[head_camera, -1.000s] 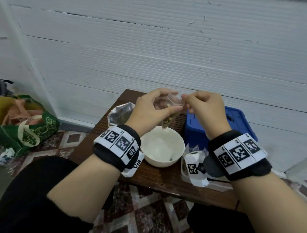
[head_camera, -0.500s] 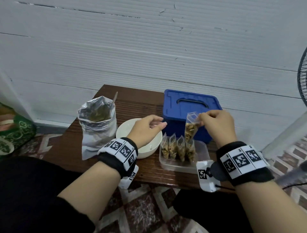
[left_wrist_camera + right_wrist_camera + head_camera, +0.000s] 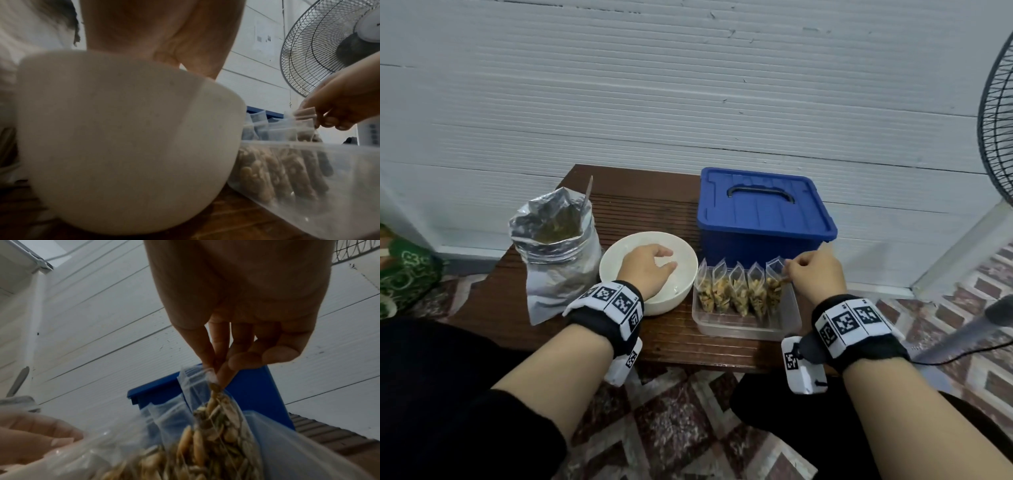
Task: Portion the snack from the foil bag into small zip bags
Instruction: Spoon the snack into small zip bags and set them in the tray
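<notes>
An open foil bag (image 3: 554,240) of snack stands at the table's left, a spoon handle (image 3: 588,190) poking out of it. My left hand (image 3: 654,263) rests with relaxed fingers inside the white bowl (image 3: 619,260), holding nothing. Several filled small zip bags stand in a row in a clear plastic tray (image 3: 746,325). My right hand (image 3: 787,270) pinches the top of the rightmost zip bag (image 3: 774,284), which stands at the row's right end. The right wrist view shows thumb and fingers (image 3: 216,369) pinching that zip bag (image 3: 216,418) at its seal.
A blue lidded box (image 3: 763,212) stands right behind the tray. The small dark wooden table (image 3: 654,195) sits against a white wall. A standing fan (image 3: 996,120) is at the far right, and a green bag (image 3: 404,277) lies on the floor at left.
Both hands held the filled zip bag above the bowl. My right hand then carried it right and down into the tray, while my left hand let go and sank into the bowl.
</notes>
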Demonstrator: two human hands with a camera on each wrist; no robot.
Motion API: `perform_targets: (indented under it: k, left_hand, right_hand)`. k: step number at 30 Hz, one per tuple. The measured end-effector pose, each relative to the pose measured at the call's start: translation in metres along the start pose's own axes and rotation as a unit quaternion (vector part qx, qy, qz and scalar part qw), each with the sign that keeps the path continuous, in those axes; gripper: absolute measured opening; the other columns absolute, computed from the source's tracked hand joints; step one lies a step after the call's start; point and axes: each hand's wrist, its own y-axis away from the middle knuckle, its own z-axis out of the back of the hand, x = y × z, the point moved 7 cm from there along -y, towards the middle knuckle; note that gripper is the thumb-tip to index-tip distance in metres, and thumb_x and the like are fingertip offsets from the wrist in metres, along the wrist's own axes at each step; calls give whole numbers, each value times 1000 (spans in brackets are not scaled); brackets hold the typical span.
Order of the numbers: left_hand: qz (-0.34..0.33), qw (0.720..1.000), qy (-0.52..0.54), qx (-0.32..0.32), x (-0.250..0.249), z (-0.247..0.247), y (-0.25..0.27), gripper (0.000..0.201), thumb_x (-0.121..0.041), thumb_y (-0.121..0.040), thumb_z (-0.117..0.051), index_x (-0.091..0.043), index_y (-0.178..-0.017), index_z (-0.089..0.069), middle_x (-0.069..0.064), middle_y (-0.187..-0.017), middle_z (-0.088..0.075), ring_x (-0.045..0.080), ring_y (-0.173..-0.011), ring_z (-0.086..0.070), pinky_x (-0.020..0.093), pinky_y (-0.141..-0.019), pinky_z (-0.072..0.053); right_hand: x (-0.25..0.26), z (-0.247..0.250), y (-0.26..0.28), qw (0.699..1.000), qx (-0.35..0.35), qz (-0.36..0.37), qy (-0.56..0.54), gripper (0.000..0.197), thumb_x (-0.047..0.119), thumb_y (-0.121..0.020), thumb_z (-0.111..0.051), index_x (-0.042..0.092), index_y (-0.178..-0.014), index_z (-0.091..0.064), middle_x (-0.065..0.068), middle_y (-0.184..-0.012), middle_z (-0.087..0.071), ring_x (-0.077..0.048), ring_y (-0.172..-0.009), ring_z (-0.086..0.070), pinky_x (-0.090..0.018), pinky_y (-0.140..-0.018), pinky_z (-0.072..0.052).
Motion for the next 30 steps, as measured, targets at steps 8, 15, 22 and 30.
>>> perform_targets:
  k: [8, 15, 22, 30]
  left_hand:
    - [27, 990, -95, 100, 15, -22, -6, 61, -42, -87, -66, -25, -142, -44, 3, -146, -46, 22, -134, -42, 37, -113, -29]
    - [12, 978, -181, 103, 14, -29, -14, 62, -37, -86, -66, -31, -143, -41, -9, -133, -55, 19, -128, -45, 40, -110, -29]
    - [-5, 966, -241, 94, 7, -29, -16, 28, -39, -88, -63, -38, -115, -65, -12, -111, -64, 18, -119, -49, 39, -101, -28]
    - [-56, 984, -166, -21, -2, -10, -16, 13, -42, -85, -68, -30, -83, -66, -7, -119, -54, 20, -118, -45, 38, -96, -29]
  right_hand:
    - [-13, -9, -1, 999, 11, -38, 19, 24, 23, -94, -53, 5, -92, -69, -8, -86, -61, -22, -83, -52, -28, -74, -38]
    - [-2, 3, 4, 1000, -26, -16, 2, 23, 24, -94, -51, 8, -98, -67, -6, -93, -62, -26, -95, -58, -33, -83, -44]
    - [3, 6, 8, 999, -27, -12, -23, 23, 24, -95, -50, 9, -96, -67, -3, -87, -58, -23, -93, -56, -34, -84, -44]
    - [8, 8, 8, 999, -43, 8, -30, 24, 24, -96, -49, 7, -99, -66, -3, -87, -56, -23, -90, -54, -34, -83, -44]
